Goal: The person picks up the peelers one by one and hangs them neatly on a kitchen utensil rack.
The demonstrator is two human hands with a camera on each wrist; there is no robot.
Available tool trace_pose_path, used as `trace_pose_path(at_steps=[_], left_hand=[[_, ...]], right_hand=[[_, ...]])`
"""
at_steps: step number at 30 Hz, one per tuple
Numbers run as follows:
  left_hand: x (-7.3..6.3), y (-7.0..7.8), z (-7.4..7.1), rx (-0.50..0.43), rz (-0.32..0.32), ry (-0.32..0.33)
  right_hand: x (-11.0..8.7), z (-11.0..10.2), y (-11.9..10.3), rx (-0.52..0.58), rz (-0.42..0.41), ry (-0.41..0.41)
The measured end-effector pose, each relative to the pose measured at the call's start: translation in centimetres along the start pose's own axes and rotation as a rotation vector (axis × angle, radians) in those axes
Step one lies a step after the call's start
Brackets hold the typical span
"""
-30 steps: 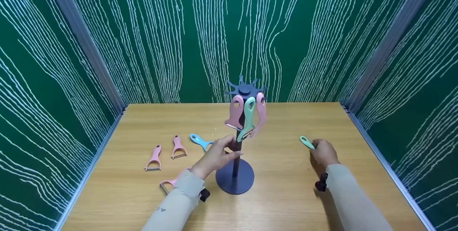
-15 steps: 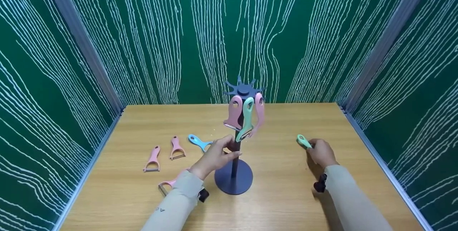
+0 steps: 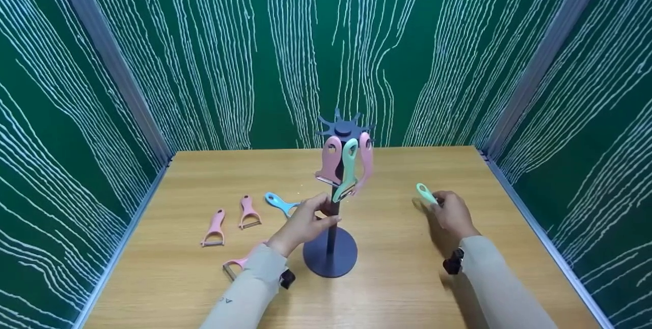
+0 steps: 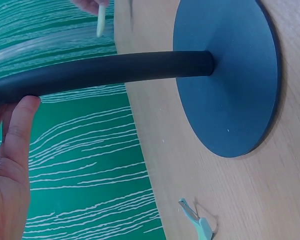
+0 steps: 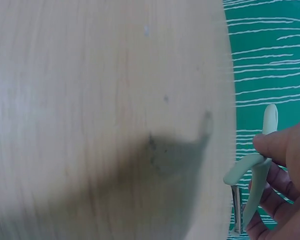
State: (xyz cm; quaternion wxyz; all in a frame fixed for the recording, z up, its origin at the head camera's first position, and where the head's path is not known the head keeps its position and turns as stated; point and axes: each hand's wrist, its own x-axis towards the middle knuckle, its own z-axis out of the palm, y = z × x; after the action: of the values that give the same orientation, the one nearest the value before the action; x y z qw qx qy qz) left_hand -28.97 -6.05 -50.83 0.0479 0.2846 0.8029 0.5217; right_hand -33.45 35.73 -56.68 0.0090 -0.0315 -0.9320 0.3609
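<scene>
My left hand (image 3: pixel 305 221) grips the dark pole (image 4: pixel 115 69) of a stand, partway up between its round base (image 3: pixel 330 263) and its spoked top (image 3: pixel 342 128). From the spokes hang a pink peeler (image 3: pixel 331 161), a green peeler (image 3: pixel 348 166) and another pink peeler (image 3: pixel 366 158), handles up. Off to the right, my right hand (image 3: pixel 454 216) pinches a light green peeler (image 5: pixel 260 175) between thumb and fingers. Its looped handle end points away from the hand, and the metal blade shows in the right wrist view. A shadow lies on the table below it.
Left of the stand, a blue peeler (image 3: pixel 277 201) lies partly behind my left hand. Two pink peelers, one nearer the stand (image 3: pixel 248 212) and one farther left (image 3: pixel 216 227), lie beside it. Another pink peeler (image 3: pixel 235 264) is partly under my left sleeve. Green walls (image 3: pixel 285 54) enclose the table.
My right hand has lifted the light green peeler from the table and shifted slightly left with it. The left hand keeps its grip on the pole. The head view has shifted slightly.
</scene>
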Motion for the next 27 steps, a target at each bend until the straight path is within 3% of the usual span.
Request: trace_pose_path(at_steps=[6, 27], left_hand=[[0.0, -0.1, -0.1, 0.007, -0.01, 0.0], [0.0, -0.1, -0.1, 0.006, 0.005, -0.01]], right_hand=[[-0.5, 0.1, -1.1, 0.01, -0.078, 0.075], [-2.5, 0.4, -6.0, 0.168, -0.17, 0.168]])
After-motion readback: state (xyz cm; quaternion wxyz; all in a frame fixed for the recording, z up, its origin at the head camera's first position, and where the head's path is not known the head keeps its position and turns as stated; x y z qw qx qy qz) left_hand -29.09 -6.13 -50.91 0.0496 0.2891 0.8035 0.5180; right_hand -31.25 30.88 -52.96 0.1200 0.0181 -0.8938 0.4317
